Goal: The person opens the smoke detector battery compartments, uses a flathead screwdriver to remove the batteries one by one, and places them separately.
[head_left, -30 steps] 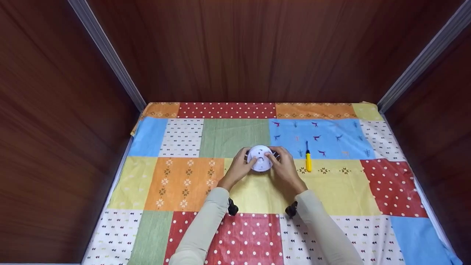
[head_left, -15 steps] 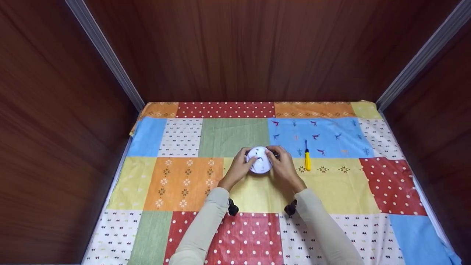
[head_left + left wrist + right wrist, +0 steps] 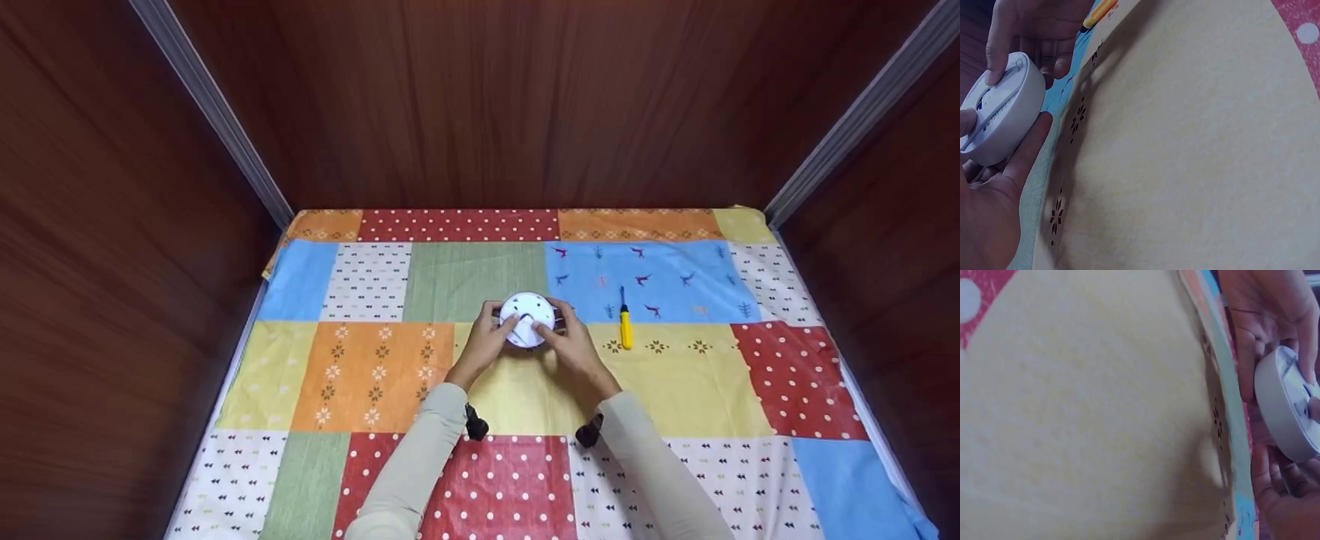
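A round white plastic device (image 3: 528,304) with small dark openings on its face is held between both hands, above the cloth. My left hand (image 3: 484,346) grips its left side, thumb on the face and fingers behind. From the right, my right hand (image 3: 576,346) holds it the same way, its thumb pressing near the middle. The left wrist view shows the device's deep smooth rim (image 3: 1013,132) and a flat strip-like part across its recessed face. In the right wrist view the device (image 3: 1275,405) is partly cut off by the frame edge.
A screwdriver (image 3: 626,328) with a yellow handle lies on the cloth to the right of the hands. The patchwork cloth (image 3: 382,375) covers the table. Brown wood-look panels (image 3: 480,105) stand at the back and on both sides.
The device has turned and tilted in the hands, so the marks on its face sit differently. The right thumb has slid lower on the face. The screwdriver lies where it was.
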`<state>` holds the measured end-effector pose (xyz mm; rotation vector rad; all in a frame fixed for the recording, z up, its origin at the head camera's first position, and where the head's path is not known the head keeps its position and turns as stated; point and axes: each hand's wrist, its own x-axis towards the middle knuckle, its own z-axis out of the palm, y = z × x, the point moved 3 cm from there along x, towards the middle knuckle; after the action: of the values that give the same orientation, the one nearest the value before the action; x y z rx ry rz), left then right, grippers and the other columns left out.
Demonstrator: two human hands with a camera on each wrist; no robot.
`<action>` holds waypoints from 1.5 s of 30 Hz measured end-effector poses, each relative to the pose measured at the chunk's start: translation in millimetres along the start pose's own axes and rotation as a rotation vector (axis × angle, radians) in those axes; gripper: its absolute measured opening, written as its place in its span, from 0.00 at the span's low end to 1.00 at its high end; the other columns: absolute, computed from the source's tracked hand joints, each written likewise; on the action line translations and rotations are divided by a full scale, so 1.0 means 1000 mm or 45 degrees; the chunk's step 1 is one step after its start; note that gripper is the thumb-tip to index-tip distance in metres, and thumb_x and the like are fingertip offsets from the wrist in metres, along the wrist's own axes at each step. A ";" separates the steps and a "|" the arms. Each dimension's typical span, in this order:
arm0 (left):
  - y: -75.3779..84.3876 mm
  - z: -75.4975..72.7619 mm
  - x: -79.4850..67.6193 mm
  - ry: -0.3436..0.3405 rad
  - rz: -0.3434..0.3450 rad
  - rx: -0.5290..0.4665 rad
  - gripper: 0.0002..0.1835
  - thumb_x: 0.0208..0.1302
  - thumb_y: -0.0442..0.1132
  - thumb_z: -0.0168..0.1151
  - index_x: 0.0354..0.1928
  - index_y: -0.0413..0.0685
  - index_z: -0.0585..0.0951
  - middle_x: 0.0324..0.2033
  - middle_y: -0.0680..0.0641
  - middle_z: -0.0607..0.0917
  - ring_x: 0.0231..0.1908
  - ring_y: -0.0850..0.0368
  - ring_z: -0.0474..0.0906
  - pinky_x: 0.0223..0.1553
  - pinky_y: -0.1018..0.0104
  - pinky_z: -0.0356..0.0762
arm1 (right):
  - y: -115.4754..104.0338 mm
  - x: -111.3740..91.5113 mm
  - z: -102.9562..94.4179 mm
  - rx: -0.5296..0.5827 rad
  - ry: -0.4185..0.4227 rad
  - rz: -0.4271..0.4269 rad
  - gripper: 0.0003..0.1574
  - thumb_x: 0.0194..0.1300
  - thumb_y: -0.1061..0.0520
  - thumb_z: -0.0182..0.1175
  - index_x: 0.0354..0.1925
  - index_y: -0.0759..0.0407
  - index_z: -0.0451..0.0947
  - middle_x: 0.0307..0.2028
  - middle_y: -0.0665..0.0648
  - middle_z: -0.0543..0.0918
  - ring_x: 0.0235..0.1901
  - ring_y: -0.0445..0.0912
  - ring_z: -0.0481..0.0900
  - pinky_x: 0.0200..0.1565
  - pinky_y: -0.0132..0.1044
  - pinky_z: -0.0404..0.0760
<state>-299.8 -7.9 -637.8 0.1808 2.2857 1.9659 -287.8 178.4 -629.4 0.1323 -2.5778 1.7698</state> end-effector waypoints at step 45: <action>-0.001 -0.011 -0.005 -0.166 0.039 -0.013 0.29 0.76 0.34 0.63 0.75 0.54 0.70 0.62 0.38 0.74 0.47 0.53 0.83 0.46 0.55 0.88 | 0.002 -0.001 -0.004 0.138 -0.198 -0.021 0.42 0.63 0.71 0.69 0.73 0.65 0.68 0.69 0.69 0.73 0.54 0.56 0.82 0.53 0.29 0.84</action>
<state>-296.9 -20.0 -637.1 0.3347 2.2031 1.9190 -287.4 183.2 -629.4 0.3030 -2.5722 1.9679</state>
